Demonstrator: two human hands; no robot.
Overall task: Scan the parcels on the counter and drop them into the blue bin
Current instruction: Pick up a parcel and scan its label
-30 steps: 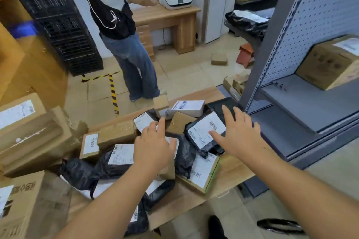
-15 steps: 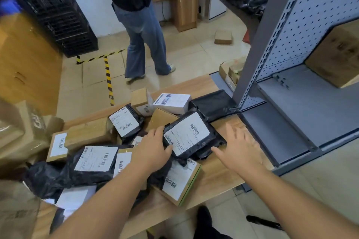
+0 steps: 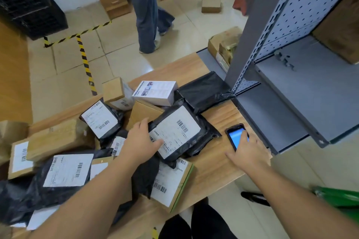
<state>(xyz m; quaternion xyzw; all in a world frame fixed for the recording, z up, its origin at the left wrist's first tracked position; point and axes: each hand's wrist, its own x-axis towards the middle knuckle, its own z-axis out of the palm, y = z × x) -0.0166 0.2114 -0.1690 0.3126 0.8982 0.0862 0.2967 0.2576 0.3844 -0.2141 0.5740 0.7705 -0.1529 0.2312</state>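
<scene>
At the far left of the wooden counter [image 3: 217,163] a long cardboard box [image 3: 52,138] lies against a heap of soft black poly mailers, the nearest of them [image 3: 64,172] carrying a broad white label. Further right and a little farther off, a smaller black mailer [image 3: 101,118] lies tilted, with small cartons and a white printed box [image 3: 155,92] behind it.

The left hand [image 3: 140,141] reaches forward over the pile and grips the left edge of the black labelled parcel [image 3: 176,134], thumb on the label face and fingers apparently tucked beneath, though they are hidden. This parcel sits raised on top of the others, near the middle of the counter, label up. It looks light and pliable: a thin plastic bag, likely slick and inclined to sag, so taking it along an edge close to the contents seems safer than pinching loose film.

To the right, the handheld scanner [image 3: 236,137] lies flat on bare wood, screen lit. The right hand [image 3: 247,153] stretches out low over it, fingers spread and touching its near end, not yet closed around it. No blue bin is visible.
</scene>
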